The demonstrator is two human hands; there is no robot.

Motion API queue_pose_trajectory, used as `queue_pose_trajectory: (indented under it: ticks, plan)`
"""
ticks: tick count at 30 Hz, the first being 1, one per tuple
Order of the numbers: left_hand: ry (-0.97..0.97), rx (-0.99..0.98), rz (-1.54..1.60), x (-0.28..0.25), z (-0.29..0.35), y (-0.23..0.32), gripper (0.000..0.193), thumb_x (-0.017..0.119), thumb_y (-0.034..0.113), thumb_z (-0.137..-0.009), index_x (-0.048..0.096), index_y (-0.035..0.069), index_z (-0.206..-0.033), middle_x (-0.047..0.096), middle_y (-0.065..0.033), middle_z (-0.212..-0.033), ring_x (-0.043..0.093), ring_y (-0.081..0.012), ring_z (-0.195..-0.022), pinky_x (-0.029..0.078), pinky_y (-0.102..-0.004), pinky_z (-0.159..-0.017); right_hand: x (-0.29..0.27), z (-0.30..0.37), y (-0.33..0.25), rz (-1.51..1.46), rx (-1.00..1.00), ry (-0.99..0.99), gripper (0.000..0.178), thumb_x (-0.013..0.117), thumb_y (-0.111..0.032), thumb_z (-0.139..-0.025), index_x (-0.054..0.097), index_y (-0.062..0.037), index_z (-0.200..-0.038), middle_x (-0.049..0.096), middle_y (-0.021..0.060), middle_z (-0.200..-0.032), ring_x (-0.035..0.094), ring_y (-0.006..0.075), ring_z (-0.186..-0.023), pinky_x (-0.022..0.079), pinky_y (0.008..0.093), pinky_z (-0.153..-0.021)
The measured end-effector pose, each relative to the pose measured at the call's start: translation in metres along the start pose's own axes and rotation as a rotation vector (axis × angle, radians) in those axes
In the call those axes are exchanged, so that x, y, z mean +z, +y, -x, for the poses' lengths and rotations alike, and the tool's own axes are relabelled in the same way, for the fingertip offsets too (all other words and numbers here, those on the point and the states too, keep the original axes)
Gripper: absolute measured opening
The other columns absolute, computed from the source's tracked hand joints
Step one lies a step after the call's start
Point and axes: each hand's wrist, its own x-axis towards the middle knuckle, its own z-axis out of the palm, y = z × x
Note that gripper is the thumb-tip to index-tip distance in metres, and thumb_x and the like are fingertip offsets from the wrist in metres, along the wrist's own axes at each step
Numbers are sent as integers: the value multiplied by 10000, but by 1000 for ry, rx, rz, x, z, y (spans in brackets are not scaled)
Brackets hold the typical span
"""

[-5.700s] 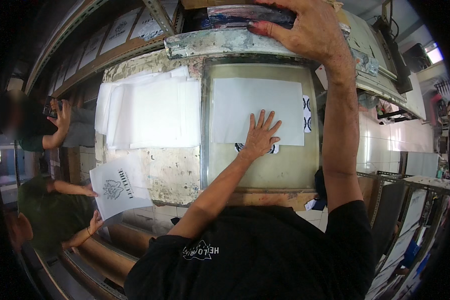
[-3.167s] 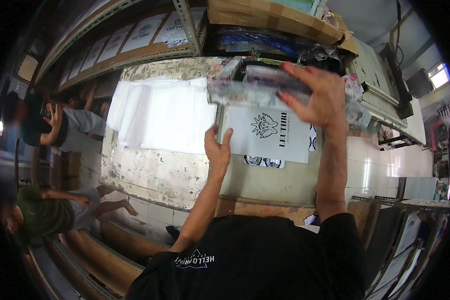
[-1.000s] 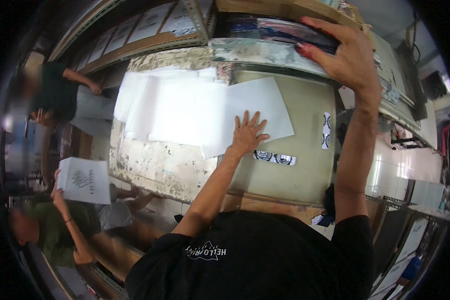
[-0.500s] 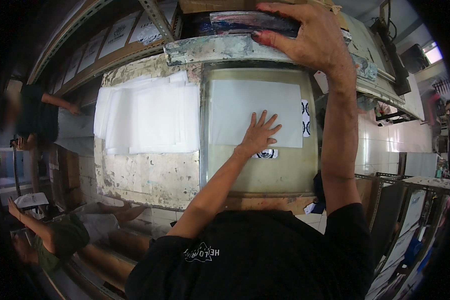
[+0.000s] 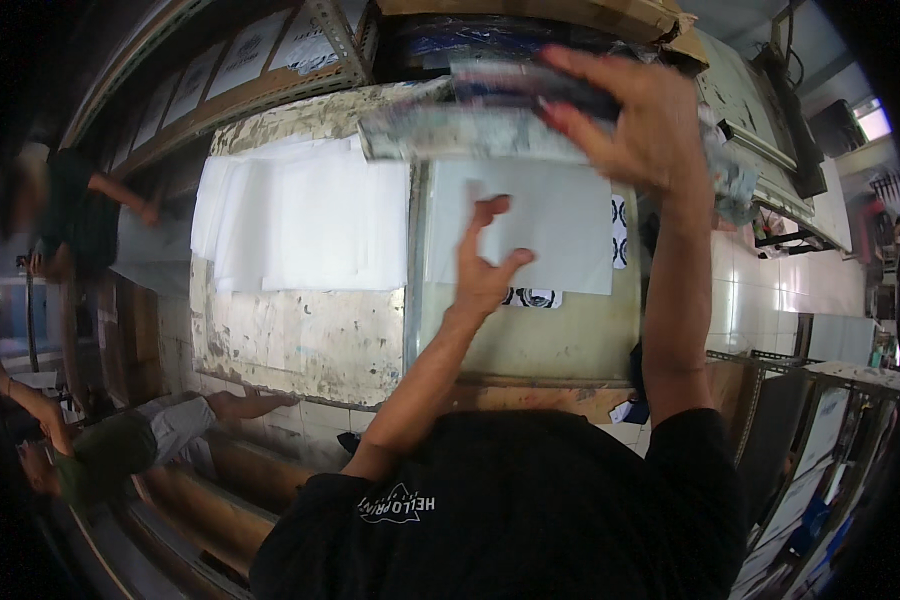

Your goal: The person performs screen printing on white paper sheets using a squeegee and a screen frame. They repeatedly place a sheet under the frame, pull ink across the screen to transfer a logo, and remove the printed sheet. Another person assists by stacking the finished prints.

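A pale, spotted table (image 5: 300,345) is seen to the left of the left hand (image 5: 485,265). A long, paint-stained frame (image 5: 450,130) is set beyond that hand, just below the right hand's (image 5: 645,125) thumb. A pile of white paper (image 5: 330,220) is laid left of the left hand. One plain sheet (image 5: 560,230) is spread under the left hand, whose bent fingers are wide apart, with nothing gripped. A dark bar (image 5: 500,88) (it is blurred) is gripped by the right hand. Small black-and-white strips (image 5: 538,298) are seen beside the sheet, near the left thumb.
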Motion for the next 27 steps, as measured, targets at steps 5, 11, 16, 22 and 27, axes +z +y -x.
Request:
queue_pose_trajectory:
  ticks: [5,11,16,22,27]
  plan:
    - [342,-205,456,-64,12,60,1234,951,131,-637,156,-41,-1565,554,-156,-1343,558,-258,-1195,473,-364,-1018,39,100,-33,-11,-54,93,473,791,-275,-737,719,-260,-1205,646,83,-871,622,271,-723,456,390,-631]
    - [147,-236,-139,-84,126,-59,996,952,104,-557,496,-6,-1436,528,-177,-1405,512,-300,-1265,418,-402,-1086,119,168,-30,-299,244,-294,528,760,-211,-773,674,-255,-1292,644,110,-863,632,274,-804,466,395,-714]
    - [105,-30,-609,-84,135,-68,842,922,231,-572,594,6,-1315,465,-208,-1456,441,-403,-1287,366,-490,-1068,164,201,-33,-6,219,-550,808,818,-199,-700,507,-260,-1444,608,129,-1135,549,326,-1090,358,533,-982]
    - [108,-99,-639,-85,140,-67,798,911,264,-554,630,-6,-1251,442,-203,-1481,397,-400,-1319,335,-511,-1088,217,169,25,49,254,-339,864,824,-167,-602,531,-245,-1411,545,150,-1252,480,354,-1194,327,581,-1002]
    - [63,-141,-656,-83,138,-58,849,907,259,-567,592,-6,-1310,433,-203,-1489,397,-402,-1321,335,-512,-1088,255,100,104,116,199,-221,809,803,-215,-633,542,-246,-1399,564,129,-1225,485,337,-1190,348,566,-963]
